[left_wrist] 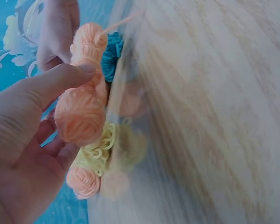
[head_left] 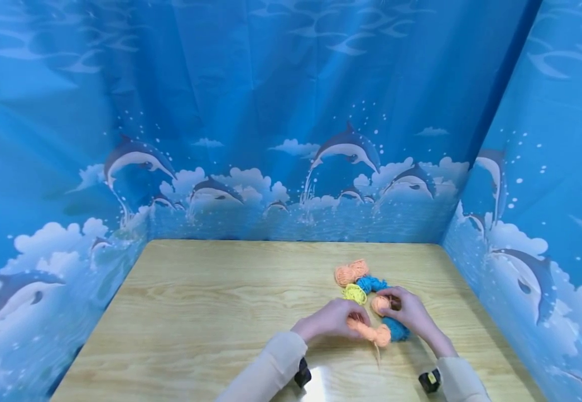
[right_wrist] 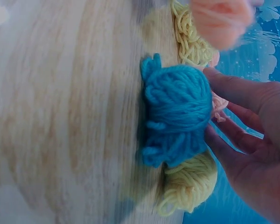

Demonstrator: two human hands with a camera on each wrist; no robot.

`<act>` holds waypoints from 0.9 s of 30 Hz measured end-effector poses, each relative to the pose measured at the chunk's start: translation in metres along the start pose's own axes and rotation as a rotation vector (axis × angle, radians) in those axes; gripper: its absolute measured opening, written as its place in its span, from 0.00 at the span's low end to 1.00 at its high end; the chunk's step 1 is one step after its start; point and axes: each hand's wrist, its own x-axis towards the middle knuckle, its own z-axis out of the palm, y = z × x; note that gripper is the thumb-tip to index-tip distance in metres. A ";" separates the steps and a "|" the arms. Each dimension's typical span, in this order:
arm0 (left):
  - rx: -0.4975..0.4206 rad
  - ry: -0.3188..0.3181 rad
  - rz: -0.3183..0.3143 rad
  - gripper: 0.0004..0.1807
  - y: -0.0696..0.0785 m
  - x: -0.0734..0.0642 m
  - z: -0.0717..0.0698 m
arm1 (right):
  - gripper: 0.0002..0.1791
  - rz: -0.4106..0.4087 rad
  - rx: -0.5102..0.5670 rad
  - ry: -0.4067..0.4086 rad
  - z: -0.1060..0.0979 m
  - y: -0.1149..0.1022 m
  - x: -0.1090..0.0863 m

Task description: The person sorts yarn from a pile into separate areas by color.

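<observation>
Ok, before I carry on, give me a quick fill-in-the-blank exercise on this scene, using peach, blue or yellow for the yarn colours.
1. The yarn gripped by the left hand is ____.
2. In the right wrist view, the large skein at the centre is ____.
3. In the head view, the bundle just left of the farther blue yarn is ____.
4. The curtain behind the table shows leaping ____.

Missing words: peach; blue; yellow; dolphins.

White glare spots the table [head_left: 220,312]; the left wrist view looks hazy.
</observation>
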 end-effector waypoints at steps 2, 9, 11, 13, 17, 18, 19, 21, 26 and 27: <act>-0.006 0.013 0.004 0.12 -0.001 -0.002 -0.004 | 0.19 -0.001 0.000 -0.007 0.000 0.000 0.000; -0.041 0.067 -0.012 0.13 -0.004 -0.010 -0.014 | 0.19 0.002 -0.008 -0.001 0.000 0.000 0.001; -0.043 0.075 -0.022 0.14 -0.006 -0.012 -0.017 | 0.19 0.006 -0.013 -0.001 0.001 0.000 0.001; -0.048 0.085 -0.027 0.14 -0.008 -0.014 -0.019 | 0.19 0.010 -0.024 -0.005 0.001 0.000 0.001; -0.050 0.106 -0.028 0.15 -0.010 -0.016 -0.022 | 0.19 0.018 -0.040 -0.003 0.001 -0.001 0.001; -0.043 0.113 -0.030 0.15 -0.011 -0.017 -0.023 | 0.19 0.018 -0.043 -0.002 0.001 -0.002 0.001; -0.041 0.118 -0.034 0.15 -0.011 -0.017 -0.024 | 0.19 0.016 -0.045 -0.001 0.001 -0.002 0.001; -0.044 0.132 -0.046 0.15 -0.014 -0.019 -0.024 | 0.19 0.010 -0.049 0.000 0.002 -0.002 0.001; -0.090 0.171 -0.093 0.15 -0.020 -0.025 -0.027 | 0.19 0.005 -0.040 -0.002 0.002 -0.003 0.001; -0.097 0.179 -0.101 0.15 -0.021 -0.027 -0.028 | 0.19 0.007 -0.038 -0.004 0.002 -0.003 0.001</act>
